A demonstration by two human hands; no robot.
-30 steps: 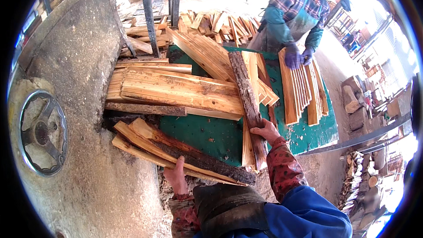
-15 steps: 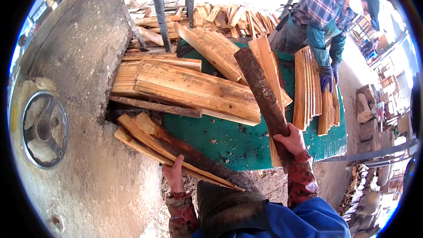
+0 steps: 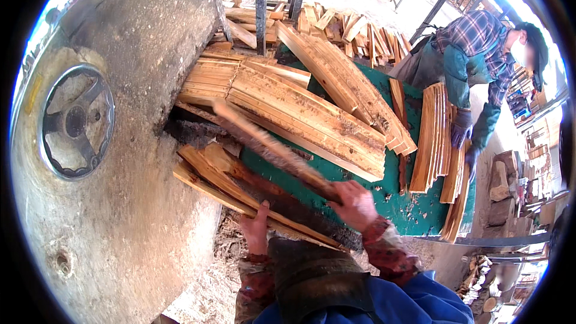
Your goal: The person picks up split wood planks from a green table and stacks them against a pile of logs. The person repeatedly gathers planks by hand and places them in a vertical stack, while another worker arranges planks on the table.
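Note:
My left hand point(image 3: 256, 228) is closed on the edge of a few bark-edged boards point(image 3: 219, 174), which lie slantwise at the near left of the green table point(image 3: 336, 168). In my right hand point(image 3: 355, 205) is the near end of a long bark slab point(image 3: 270, 147), blurred by motion. The slab slants to the far left, above those boards and beside a large stack of pale boards point(image 3: 300, 117). My right fingers are partly hidden around its end.
A big machine body with a handwheel point(image 3: 77, 121) stands at the left. Across the table a co-worker point(image 3: 474, 54) in gloves handles boards point(image 3: 456, 180) near a standing row of boards point(image 3: 431, 138). Split wood point(image 3: 354, 30) is heaped beyond the table, past dark metal posts point(image 3: 261, 9).
My right hand has swung the bark slab from the right side over to the left. My left hand keeps hold of the boards. The co-worker's hands have moved nearer, and the view has shifted.

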